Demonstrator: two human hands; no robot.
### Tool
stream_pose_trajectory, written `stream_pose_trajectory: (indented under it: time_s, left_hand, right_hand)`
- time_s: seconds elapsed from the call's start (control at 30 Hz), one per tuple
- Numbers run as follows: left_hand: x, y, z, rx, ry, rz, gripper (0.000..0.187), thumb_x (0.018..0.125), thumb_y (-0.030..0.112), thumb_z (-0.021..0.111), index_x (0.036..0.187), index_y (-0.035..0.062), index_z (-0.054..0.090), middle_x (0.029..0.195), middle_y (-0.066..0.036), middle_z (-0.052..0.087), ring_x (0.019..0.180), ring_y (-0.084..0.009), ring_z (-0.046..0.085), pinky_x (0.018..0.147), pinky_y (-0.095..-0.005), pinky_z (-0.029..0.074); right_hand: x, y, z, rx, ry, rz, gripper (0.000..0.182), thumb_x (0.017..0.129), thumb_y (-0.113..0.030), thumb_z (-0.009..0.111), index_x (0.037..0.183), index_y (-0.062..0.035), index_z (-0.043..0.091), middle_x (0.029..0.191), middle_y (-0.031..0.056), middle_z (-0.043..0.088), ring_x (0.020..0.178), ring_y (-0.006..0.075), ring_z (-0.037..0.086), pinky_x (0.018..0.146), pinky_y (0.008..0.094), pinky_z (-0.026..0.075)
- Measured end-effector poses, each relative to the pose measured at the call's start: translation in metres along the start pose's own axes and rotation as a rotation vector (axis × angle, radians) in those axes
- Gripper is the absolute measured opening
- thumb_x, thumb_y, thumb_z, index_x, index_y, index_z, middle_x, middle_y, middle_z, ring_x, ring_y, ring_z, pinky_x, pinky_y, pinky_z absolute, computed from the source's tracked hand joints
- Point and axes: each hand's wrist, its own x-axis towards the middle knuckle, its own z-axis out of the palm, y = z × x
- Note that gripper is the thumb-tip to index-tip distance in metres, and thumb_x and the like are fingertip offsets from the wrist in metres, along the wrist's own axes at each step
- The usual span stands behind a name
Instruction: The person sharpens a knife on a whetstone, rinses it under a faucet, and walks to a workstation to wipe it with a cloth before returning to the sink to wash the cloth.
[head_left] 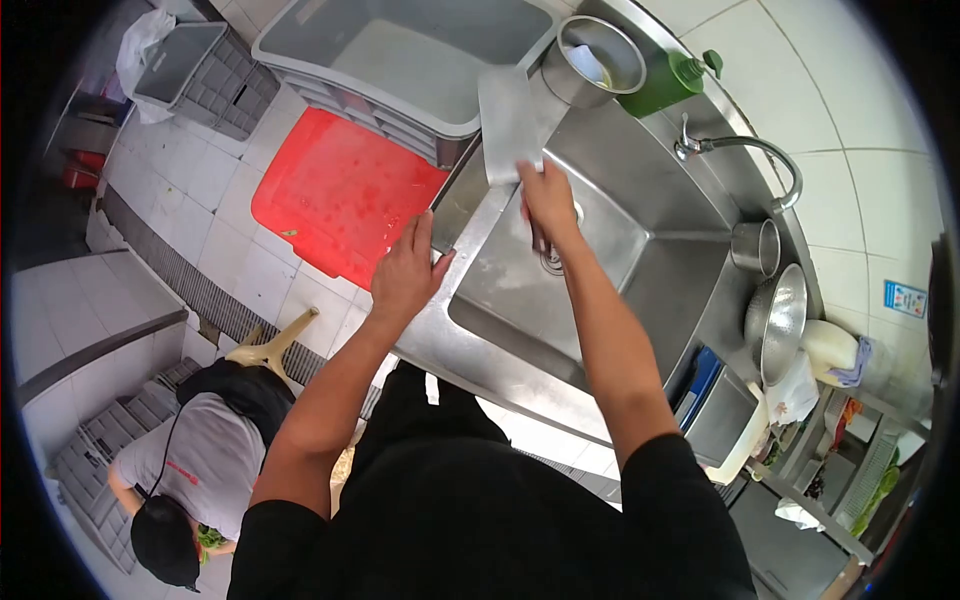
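Observation:
A wide, rectangular cleaver (508,120) is in my right hand (550,205), its blade pointing away over the sink's left rim. Part of its dark handle shows below my closed fingers. Beneath that hand lies the steel sink (610,225), with its drain partly hidden. My left hand (405,275) rests at the sink's outer edge with its fingers stretched out, close to a red plastic surface (345,190) that looks wet. Whether my left fingers touch the red surface cannot be made out.
A large grey tub (410,60) stands at the far left. Behind the sink are a steel pot (594,70), a green pump bottle (670,85) and a faucet (745,145). Metal bowls (775,325) sit at the right. A person (200,470) crouches at lower left near a stool (275,345).

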Motion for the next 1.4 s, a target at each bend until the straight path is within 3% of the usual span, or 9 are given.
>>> stream_pose_trajectory:
  time_s: [0.1, 0.4, 0.47, 0.57, 0.73, 0.8, 1.0, 1.33, 1.4]
  left_hand:
    - [0.001, 0.004, -0.007, -0.064, -0.054, -0.035, 0.071, 0.087, 0.038, 0.070, 0.141, 0.0011, 0.042, 0.136, -0.022, 0.052, 0.109, -0.0386, 0.062, 0.080, -0.0451, 0.056]
    - [0.003, 0.008, -0.020, -0.211, 0.311, 0.072, 0.072, 0.090, 0.036, 0.069, 0.143, -0.0030, 0.040, 0.138, -0.021, 0.052, 0.110, -0.0338, 0.062, 0.096, -0.0393, 0.049]
    - [0.003, 0.047, -0.057, -1.324, -0.085, -0.270, 0.068, 0.098, 0.043, 0.057, 0.146, 0.0000, 0.037, 0.141, -0.019, 0.050, 0.127, -0.0301, 0.052, 0.104, -0.0420, 0.043]
    - [0.007, 0.072, -0.050, -1.849, -0.442, -0.255, 0.071, 0.098, 0.052, 0.052, 0.147, 0.0011, 0.037, 0.140, -0.016, 0.051, 0.125, -0.0285, 0.053, 0.103, -0.0419, 0.044]
    - [0.006, 0.104, -0.043, -1.871, -0.425, -0.242, 0.084, 0.089, 0.056, 0.066, 0.145, -0.0005, 0.039, 0.132, -0.012, 0.057, 0.115, -0.0213, 0.060, 0.095, -0.0357, 0.049]
    - [0.005, 0.106, -0.040, -1.857, -0.476, -0.231, 0.075, 0.090, 0.041, 0.071, 0.145, -0.0007, 0.040, 0.131, -0.010, 0.058, 0.117, -0.0187, 0.059, 0.098, -0.0354, 0.048]
    - [0.000, 0.109, -0.038, -1.841, -0.484, -0.317, 0.062, 0.090, 0.019, 0.071, 0.142, -0.0006, 0.044, 0.130, -0.009, 0.059, 0.117, -0.0175, 0.058, 0.100, -0.0345, 0.047]
    - [-0.006, 0.103, -0.043, -1.911, -0.422, -0.375, 0.047, 0.094, 0.018, 0.066, 0.135, -0.0001, 0.051, 0.127, -0.011, 0.061, 0.111, -0.0168, 0.061, 0.096, -0.0325, 0.048]
    - [-0.006, 0.086, -0.050, -1.455, -0.169, -0.432, 0.036, 0.097, 0.018, 0.062, 0.128, 0.0000, 0.058, 0.122, -0.011, 0.063, 0.107, -0.0144, 0.062, 0.093, -0.0310, 0.048]
  right_hand:
    - [0.033, -0.022, 0.008, -0.110, 0.191, -0.212, 0.041, 0.094, -0.036, 0.056, 0.093, 0.0047, 0.057, 0.061, 0.0131, 0.058, 0.048, 0.0225, 0.059, 0.050, 0.0396, 0.045]
    - [-0.116, -0.016, -0.038, 1.009, -0.243, 0.331, 0.027, 0.100, -0.034, 0.057, 0.088, -0.0136, 0.042, 0.049, -0.0002, 0.040, 0.036, 0.0152, 0.043, 0.037, 0.0319, 0.039]
    - [-0.145, -0.007, -0.043, 1.057, -0.360, 0.313, 0.022, 0.100, -0.031, 0.055, 0.101, -0.0107, 0.048, 0.052, 0.0000, 0.042, 0.038, 0.0136, 0.042, 0.039, 0.0303, 0.041]
    - [-0.172, -0.002, -0.045, 1.135, -0.391, 0.341, 0.024, 0.100, -0.032, 0.054, 0.108, -0.0099, 0.050, 0.052, -0.0008, 0.041, 0.038, 0.0130, 0.042, 0.039, 0.0296, 0.041]
    - [-0.196, 0.003, -0.046, 1.139, -0.411, 0.327, 0.027, 0.100, -0.033, 0.054, 0.114, -0.0098, 0.051, 0.052, -0.0010, 0.041, 0.038, 0.0124, 0.041, 0.038, 0.0290, 0.039]
    - [-0.201, 0.004, -0.047, 1.156, -0.415, 0.327, 0.027, 0.101, -0.033, 0.054, 0.114, -0.0100, 0.051, 0.052, -0.0009, 0.041, 0.038, 0.0123, 0.041, 0.038, 0.0288, 0.038]
    - [-0.207, 0.004, -0.048, 1.180, -0.391, 0.330, 0.028, 0.100, -0.032, 0.055, 0.116, -0.0099, 0.050, 0.053, -0.0010, 0.040, 0.038, 0.0124, 0.041, 0.038, 0.0288, 0.037]
    - [-0.203, 0.012, -0.040, 1.142, -0.371, 0.336, 0.029, 0.099, -0.032, 0.057, 0.115, -0.0086, 0.052, 0.054, -0.0008, 0.041, 0.038, 0.0124, 0.042, 0.039, 0.0288, 0.037]
    - [-0.200, 0.016, -0.038, 1.101, -0.330, 0.362, 0.028, 0.099, -0.032, 0.057, 0.113, -0.0071, 0.053, 0.054, -0.0005, 0.043, 0.039, 0.0124, 0.043, 0.039, 0.0288, 0.038]
